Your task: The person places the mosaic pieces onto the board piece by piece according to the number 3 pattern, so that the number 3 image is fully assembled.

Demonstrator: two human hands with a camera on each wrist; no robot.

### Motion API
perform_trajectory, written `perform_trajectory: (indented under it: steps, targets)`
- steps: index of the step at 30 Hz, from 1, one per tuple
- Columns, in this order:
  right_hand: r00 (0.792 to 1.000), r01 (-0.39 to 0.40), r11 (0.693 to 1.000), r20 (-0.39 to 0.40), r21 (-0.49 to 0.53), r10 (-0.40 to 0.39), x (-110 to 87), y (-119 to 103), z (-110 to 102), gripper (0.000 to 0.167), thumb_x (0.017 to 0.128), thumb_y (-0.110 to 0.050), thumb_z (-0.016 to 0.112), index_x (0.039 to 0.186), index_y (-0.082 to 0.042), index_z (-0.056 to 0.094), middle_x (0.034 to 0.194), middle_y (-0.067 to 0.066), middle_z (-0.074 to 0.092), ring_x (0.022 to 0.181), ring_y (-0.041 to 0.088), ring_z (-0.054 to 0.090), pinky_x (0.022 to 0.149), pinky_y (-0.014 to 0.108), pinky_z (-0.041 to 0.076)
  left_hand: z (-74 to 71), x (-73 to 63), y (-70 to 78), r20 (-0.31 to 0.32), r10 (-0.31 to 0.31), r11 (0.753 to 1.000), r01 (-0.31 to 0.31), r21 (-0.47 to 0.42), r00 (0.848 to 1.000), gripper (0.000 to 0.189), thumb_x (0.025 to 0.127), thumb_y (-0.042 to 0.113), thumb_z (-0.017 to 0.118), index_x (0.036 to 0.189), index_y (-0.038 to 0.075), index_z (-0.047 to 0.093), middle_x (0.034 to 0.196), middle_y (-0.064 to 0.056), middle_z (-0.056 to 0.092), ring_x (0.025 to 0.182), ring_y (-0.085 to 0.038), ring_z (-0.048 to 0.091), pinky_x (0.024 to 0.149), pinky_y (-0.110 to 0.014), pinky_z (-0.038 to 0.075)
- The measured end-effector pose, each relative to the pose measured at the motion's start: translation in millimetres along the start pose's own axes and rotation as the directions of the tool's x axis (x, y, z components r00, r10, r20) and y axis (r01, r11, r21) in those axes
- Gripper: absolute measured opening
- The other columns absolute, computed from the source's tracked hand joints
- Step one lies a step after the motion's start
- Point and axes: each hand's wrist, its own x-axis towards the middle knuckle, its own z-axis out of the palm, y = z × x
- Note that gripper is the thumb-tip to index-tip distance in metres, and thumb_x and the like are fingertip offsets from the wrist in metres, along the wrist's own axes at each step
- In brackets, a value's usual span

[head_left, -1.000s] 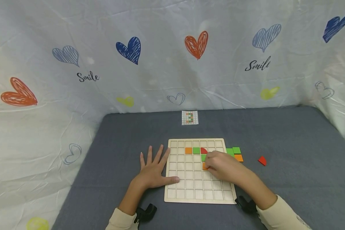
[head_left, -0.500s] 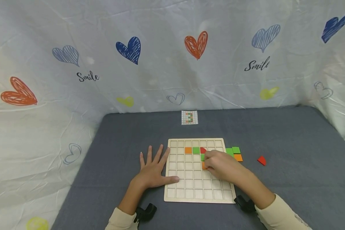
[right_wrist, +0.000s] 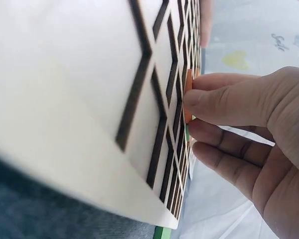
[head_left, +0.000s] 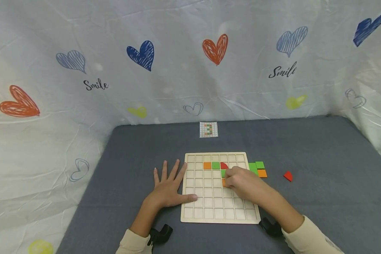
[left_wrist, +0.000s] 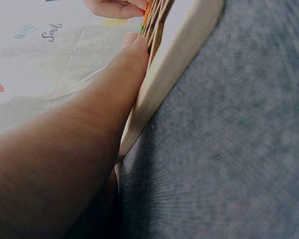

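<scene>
A wooden grid board (head_left: 220, 220) lies on the cloth. My left hand (head_left: 165, 192) is spread flat at its left side, the thumb resting on the board's edge cells. Over the board's right half, my right hand (head_left: 246, 181) pinches an orange square tile (right_wrist: 189, 79) between thumb and fingers at a grid cell. How far the tile sits in its cell is hard to tell. Above that cell is a green tile (head_left: 223, 173), partly covered by the fingers. The upper row holds an orange tile (head_left: 207, 165), a green tile (head_left: 216, 165) and a red quarter-round tile (head_left: 224, 165).
Several loose tiles, including an orange one (head_left: 262, 173) and a green one (head_left: 259, 164), lie against the board's right edge. Further right is a red quarter-round tile (head_left: 288, 176). A small printed pattern card (head_left: 208, 129) lies behind the board, near the hanging patterned sheet (head_left: 165, 88).
Both hands stay in nearly the same place, the right one still at the orange tile. The whole head view has shifted very slightly.
</scene>
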Motion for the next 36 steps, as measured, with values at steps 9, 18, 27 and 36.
perform_trajectory:
  steps: [9, 18, 27, 36]
  targets:
    - [1.0, 0.023, 0.999, -0.017, -0.026, -0.023, -6.3, -4, 0, 0.017, 0.077, 0.007, 0.08, 0.08, -0.009, 0.078, 0.086, -0.002, 0.065, 0.081, 0.015, 0.061, 0.072, 0.028, 0.054, 1.5, 1.1, -0.5, 0.0, 0.004, 1.0, -0.004, 0.004, 1.0, 0.116, 0.075, 0.084, 0.06, 0.163, 0.028, 0.009, 0.168, -0.005, -0.001, 0.147, -0.043, -0.02, 0.107, -0.071, -0.015]
    - [1.0, -0.025, 0.992, 0.006, 0.122, 0.025, -20.4, -4, -6, 0.014, 0.086, 0.003, 0.075, 0.097, -0.005, 0.078, 0.104, 0.004, 0.071, 0.099, 0.022, 0.065, 0.086, 0.037, 0.054, -2.0, -1.2, 0.1, 0.006, 0.0, 1.0, 0.0, -0.003, 1.0, 0.115, 0.076, 0.083, 0.06, 0.163, 0.028, 0.008, 0.168, -0.004, -0.002, 0.147, -0.042, -0.02, 0.107, -0.07, -0.016]
    - [0.986, -0.153, 0.988, -0.068, 0.03, 0.155, -35.9, 28, -23, 0.024, 0.08, 0.01, 0.075, 0.095, -0.009, 0.077, 0.098, -0.001, 0.069, 0.093, 0.022, 0.064, 0.077, 0.039, 0.055, -0.2, 0.2, 1.8, 0.0, 0.008, 1.0, -0.008, -0.007, 1.0, 0.115, 0.077, 0.082, 0.061, 0.163, 0.028, 0.009, 0.168, -0.006, 0.0, 0.147, -0.044, -0.019, 0.107, -0.071, -0.015]
    - [0.93, -0.364, 0.931, 0.044, -0.007, 0.364, -49.4, 45, -32, 0.025, 0.078, -0.001, 0.084, 0.1, -0.007, 0.075, 0.092, -0.001, 0.062, 0.085, 0.022, 0.057, 0.073, 0.043, 0.05, -1.9, -1.1, 2.1, 0.006, -0.005, 1.0, 0.005, -0.002, 1.0, 0.115, 0.076, 0.084, 0.06, 0.163, 0.029, 0.009, 0.168, -0.004, -0.001, 0.147, -0.042, -0.02, 0.107, -0.07, -0.015]
